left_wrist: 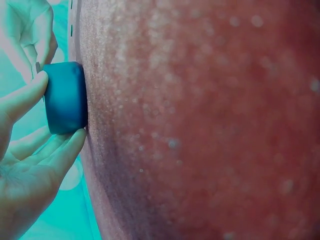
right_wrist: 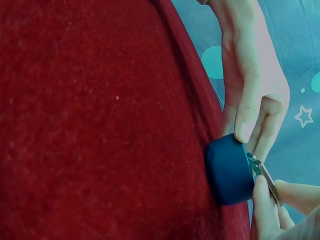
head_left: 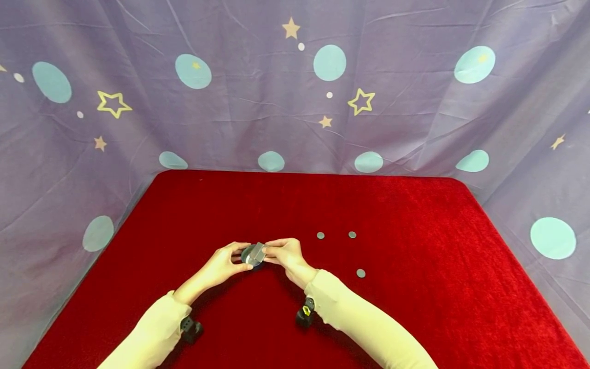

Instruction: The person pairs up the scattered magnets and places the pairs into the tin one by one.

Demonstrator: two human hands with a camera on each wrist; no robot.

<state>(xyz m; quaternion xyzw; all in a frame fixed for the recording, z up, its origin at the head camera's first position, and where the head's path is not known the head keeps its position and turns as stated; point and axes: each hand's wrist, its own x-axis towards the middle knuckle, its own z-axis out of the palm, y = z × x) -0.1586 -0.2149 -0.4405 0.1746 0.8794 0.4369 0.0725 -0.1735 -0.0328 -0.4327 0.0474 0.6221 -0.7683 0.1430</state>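
A small, short, dark blue container (right_wrist: 227,172) with rounded edges stands on the red cloth. My left hand (head_left: 225,264) grips it from the side, thumb and fingers spread around its wall. From the head view its top looks round and greyish inside. Over its right rim, my right hand (head_left: 289,255) pinches a small flat grey squarish piece (head_left: 259,251) between thumb and fingers. Edge-on in the right wrist view, that thin piece (right_wrist: 270,184) looks metallic and tilts against the container's mouth. What lies inside the container is hidden.
Three small grey discs lie on the red cloth (head_left: 415,246) to the right of my hands: one disc (head_left: 320,236), a second disc (head_left: 352,234) beside it and a nearer disc (head_left: 361,273). A purple patterned curtain (head_left: 258,123) surrounds the table's back and sides.
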